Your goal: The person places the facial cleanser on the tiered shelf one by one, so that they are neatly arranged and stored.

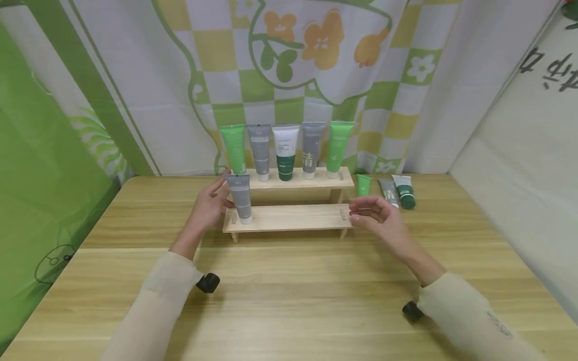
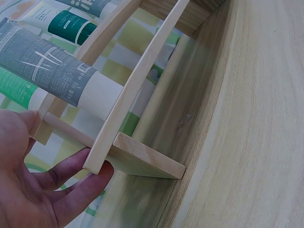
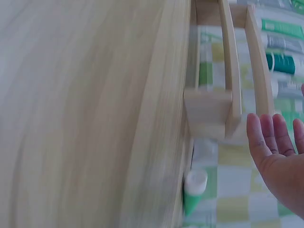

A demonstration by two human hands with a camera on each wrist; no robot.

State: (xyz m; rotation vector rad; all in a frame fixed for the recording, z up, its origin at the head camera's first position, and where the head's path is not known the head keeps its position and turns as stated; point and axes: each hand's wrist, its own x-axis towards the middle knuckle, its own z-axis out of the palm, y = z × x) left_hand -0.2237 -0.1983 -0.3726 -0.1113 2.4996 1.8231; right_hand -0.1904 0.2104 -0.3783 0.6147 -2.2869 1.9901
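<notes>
A two-tier wooden display stand (image 1: 289,218) stands on the table. My left hand (image 1: 209,205) holds its left end, with fingertips (image 2: 102,173) against the lower shelf's end. Beside that hand, a grey squeeze tube (image 1: 241,198) stands cap-down at the left of the lower shelf. My right hand (image 1: 377,215) is by the stand's right end, its fingers extended and slightly bent around nothing; in the right wrist view they appear apart from the wood. On the upper shelf stand several tubes, among them a white-and-green tube (image 1: 286,150) in the middle.
Right of the stand, a small green tube (image 1: 363,185), a small grey tube (image 1: 388,192) and a small white-and-green tube (image 1: 405,190) lie on the table (image 1: 289,296). A patterned curtain (image 1: 221,55) hangs behind. A white wall panel (image 1: 519,135) flanks the right side.
</notes>
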